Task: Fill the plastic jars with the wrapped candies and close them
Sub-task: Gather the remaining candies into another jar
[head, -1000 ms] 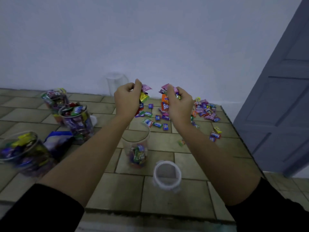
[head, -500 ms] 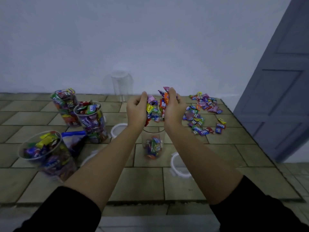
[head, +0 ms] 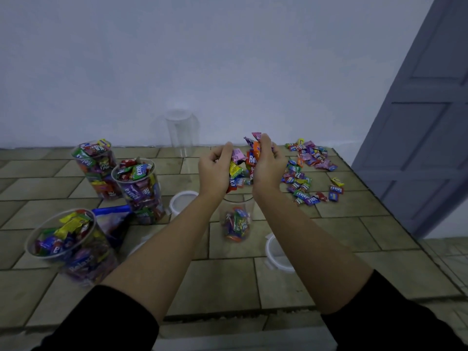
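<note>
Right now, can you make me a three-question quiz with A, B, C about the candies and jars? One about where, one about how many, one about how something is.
1. Where do the loose candies lie?
A) to the right of the middle jar
B) on the floor
C) stuck on the door

2. How many jars are full to the top?
A) one
B) three
C) six

3. How is the middle jar?
A) shut with a lid
B) tipped over
C) open and partly filled

Answers:
1 A: the pile is spread out past the right hand, on the right side.
2 B: three full jars stand at the left.
3 C: it stands upright with no lid and has only a few candies at its bottom. The left hand and right hand hold a handful of candies above it.
</note>
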